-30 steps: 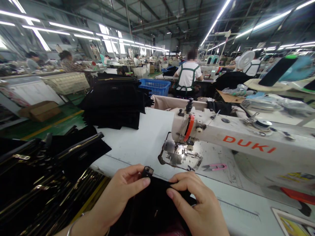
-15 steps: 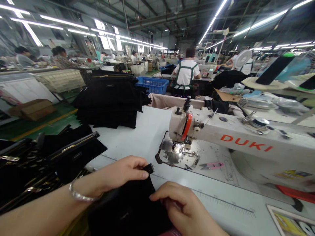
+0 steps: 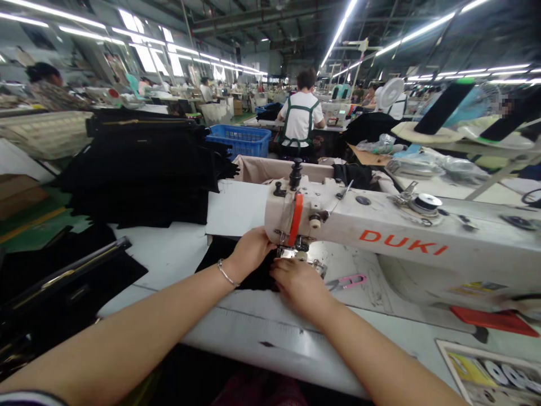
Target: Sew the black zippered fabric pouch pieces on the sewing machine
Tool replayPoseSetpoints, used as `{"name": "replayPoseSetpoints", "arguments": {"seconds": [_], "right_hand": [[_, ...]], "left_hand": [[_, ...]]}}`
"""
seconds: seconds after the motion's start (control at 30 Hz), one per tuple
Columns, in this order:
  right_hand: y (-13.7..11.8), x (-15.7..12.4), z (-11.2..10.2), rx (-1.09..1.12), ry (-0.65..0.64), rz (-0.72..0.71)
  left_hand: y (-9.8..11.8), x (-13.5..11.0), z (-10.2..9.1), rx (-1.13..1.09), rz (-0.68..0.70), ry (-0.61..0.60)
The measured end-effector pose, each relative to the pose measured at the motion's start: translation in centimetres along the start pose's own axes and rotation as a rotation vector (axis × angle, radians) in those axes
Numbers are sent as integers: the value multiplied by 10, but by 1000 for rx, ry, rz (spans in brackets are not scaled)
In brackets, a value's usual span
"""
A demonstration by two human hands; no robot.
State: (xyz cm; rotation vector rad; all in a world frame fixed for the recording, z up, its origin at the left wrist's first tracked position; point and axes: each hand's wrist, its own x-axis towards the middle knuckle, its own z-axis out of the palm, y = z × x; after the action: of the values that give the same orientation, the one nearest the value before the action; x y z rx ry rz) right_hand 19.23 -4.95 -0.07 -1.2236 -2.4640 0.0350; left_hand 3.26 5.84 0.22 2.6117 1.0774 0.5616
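Note:
A black fabric piece [image 3: 220,260] lies on the white table under the head of a white DUKI sewing machine [image 3: 380,242]. My left hand [image 3: 250,250] rests on the fabric just left of the needle area, fingers curled on the cloth. On the near side of the presser foot, my right hand [image 3: 298,282] presses the fabric down with its fingers bent over it. Both hands hide the part of the cloth at the needle. A silver bangle sits on my left wrist.
A tall stack of black pieces [image 3: 143,163] stands at the back left of the table, and more black pieces with gold zippers [image 3: 54,287] lie at the near left. Pink thread snips [image 3: 349,281] lie beside the needle plate. A person in a green-strapped apron [image 3: 301,121] sits ahead by a blue basket [image 3: 240,140].
Both hands carried the black fabric from the table's near edge forward to the machine's needle area. The view has moved closer to the machine.

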Motion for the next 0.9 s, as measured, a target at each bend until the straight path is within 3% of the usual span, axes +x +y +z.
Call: {"name": "replayPoseSetpoints", "arguments": {"seconds": [0.13,0.33,0.6,0.77,0.9], "right_hand": [[9,-20,5,40,36,16],[1,-27,12,128,171,56],[-8,-20,9,82,145,70],[-6,-17,7,96,129,99],[-4,-19,3,121,139,117]], "left_hand": [[11,-22,9,-14,26,16],[9,-60,10,-84,213,-3],[-15,-46,-6,-150,285,-198],[-18,-40,-8,-189,290,-203],[-6,-44,-4,-174,266,-150]]}}
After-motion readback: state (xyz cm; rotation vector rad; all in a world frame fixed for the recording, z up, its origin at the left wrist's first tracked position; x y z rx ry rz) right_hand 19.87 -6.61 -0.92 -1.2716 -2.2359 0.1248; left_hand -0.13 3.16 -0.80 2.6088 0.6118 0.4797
